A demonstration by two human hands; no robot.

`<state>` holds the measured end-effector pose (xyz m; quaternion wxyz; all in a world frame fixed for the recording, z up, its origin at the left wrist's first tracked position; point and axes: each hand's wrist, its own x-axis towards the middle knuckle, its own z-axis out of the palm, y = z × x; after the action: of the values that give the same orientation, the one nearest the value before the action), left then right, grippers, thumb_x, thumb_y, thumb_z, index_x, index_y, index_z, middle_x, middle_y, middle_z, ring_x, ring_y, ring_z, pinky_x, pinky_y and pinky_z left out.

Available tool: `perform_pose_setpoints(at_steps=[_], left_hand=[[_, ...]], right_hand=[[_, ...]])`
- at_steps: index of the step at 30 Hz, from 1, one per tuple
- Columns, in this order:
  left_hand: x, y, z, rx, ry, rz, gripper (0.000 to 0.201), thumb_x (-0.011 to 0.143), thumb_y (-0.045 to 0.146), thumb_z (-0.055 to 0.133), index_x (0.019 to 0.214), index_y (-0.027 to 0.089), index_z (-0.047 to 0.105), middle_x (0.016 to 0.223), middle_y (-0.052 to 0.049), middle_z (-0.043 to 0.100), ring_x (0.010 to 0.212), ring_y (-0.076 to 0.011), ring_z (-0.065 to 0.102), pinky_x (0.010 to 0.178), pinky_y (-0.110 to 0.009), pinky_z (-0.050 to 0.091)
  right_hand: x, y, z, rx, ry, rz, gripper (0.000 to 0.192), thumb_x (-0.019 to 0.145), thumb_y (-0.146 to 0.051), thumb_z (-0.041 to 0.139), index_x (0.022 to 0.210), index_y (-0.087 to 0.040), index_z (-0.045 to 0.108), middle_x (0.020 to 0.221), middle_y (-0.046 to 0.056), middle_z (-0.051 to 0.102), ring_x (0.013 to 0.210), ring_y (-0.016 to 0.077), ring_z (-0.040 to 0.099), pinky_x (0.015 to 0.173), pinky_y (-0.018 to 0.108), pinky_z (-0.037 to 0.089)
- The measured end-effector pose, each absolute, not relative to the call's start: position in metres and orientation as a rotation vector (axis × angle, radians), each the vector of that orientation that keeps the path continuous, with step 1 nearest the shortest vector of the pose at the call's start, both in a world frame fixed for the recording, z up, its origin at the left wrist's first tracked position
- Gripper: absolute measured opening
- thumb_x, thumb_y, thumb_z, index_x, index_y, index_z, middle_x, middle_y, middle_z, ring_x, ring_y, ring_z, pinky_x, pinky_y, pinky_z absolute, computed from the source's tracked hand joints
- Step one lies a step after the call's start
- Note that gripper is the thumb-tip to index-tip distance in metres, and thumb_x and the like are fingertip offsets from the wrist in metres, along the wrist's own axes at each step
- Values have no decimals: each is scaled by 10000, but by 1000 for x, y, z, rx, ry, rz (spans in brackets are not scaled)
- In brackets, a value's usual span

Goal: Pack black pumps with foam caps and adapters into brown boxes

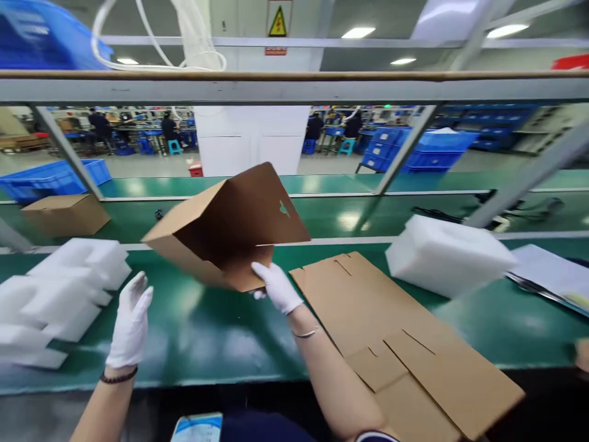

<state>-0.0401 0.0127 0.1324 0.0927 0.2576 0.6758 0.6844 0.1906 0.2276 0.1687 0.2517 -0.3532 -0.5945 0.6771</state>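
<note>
1. The right hand (277, 287), in a white glove, pinches the lower flap of a half-folded cardboard box (227, 230), which hangs tilted in the air just above and left of it, over the green table (202, 331).
2. The left hand (131, 322), gloved too, is spread open and holds nothing, hovering below and left of the box, not touching.
3. Left of that hand there's a pile of white foam pieces (55, 294).
4. Right of the right hand, flat cardboard blanks (391, 331) lie stacked, with a foam block (448, 255) beyond them.

Foam blocks (55, 294) left, flat cardboard (396, 331) right, box (230, 233) between.
</note>
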Motion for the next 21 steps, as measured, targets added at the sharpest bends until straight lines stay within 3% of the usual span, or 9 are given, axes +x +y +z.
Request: perform_pose_setpoints(at_steps=[2, 6, 9, 11, 13, 18, 21], left_hand=[[-48, 12, 161, 938, 1977, 1959, 709, 872, 692, 650, 1419, 259, 526, 1583, -113, 494, 1484, -325, 463, 1243, -466, 398], [-47, 32, 212, 1210, 2163, 1463, 747, 840, 748, 615, 1387, 238, 589, 1367, -111, 680, 1229, -337, 661, 1058, -444, 528], [-49, 52, 223, 1205, 2494, 1114, 516, 875, 679, 547, 1047, 220, 706, 1006, -94, 768, 997, -327, 709, 909, -402, 535], [-56, 60, 221, 1200, 2505, 1059, 464, 905, 634, 475, 856, 216, 672, 834, -77, 735, 838, -285, 692, 804, -361, 526], [-66, 65, 216, 1218, 2465, 1058, 450, 924, 605, 445, 791, 219, 635, 746, -61, 690, 764, -257, 660, 769, -344, 515], [-94, 67, 211, 1101, 2423, 1329, 233, 889, 394, 561, 770, 207, 632, 904, -86, 710, 1057, -293, 637, 1053, -392, 445], [-103, 65, 197, 964, 2233, 1514, 203, 867, 379, 624, 804, 191, 669, 955, -85, 721, 1057, -274, 641, 1046, -376, 469]], right_hand=[[202, 238, 185, -1065, -1826, 1550, 373, 930, -525, 594, 1064, -178, 628, 743, 33, 705, 422, 117, 566, 443, 239, 469], [206, 244, 207, -1195, -2312, 945, 361, 973, -458, 520, 1210, -227, 667, 864, 81, 745, 571, 203, 656, 608, 317, 501], [202, 244, 210, -1163, -2443, 761, 344, 977, -416, 487, 1195, -252, 696, 889, 95, 752, 731, 261, 695, 664, 328, 489], [200, 248, 206, -1119, -2390, 862, 317, 971, -433, 492, 1124, -254, 705, 858, 81, 740, 676, 233, 664, 618, 311, 486], [200, 253, 202, -1099, -2299, 1029, 291, 942, -459, 534, 1051, -247, 702, 796, 57, 709, 563, 186, 596, 537, 292, 474], [205, 264, 199, -969, -1965, 1546, 423, 814, -545, 649, 1048, -195, 686, 851, 59, 696, 603, 169, 605, 402, 244, 441], [205, 268, 191, -923, -1809, 1668, 469, 749, -560, 723, 999, -165, 680, 772, 34, 659, 578, 143, 569, 374, 219, 410]])
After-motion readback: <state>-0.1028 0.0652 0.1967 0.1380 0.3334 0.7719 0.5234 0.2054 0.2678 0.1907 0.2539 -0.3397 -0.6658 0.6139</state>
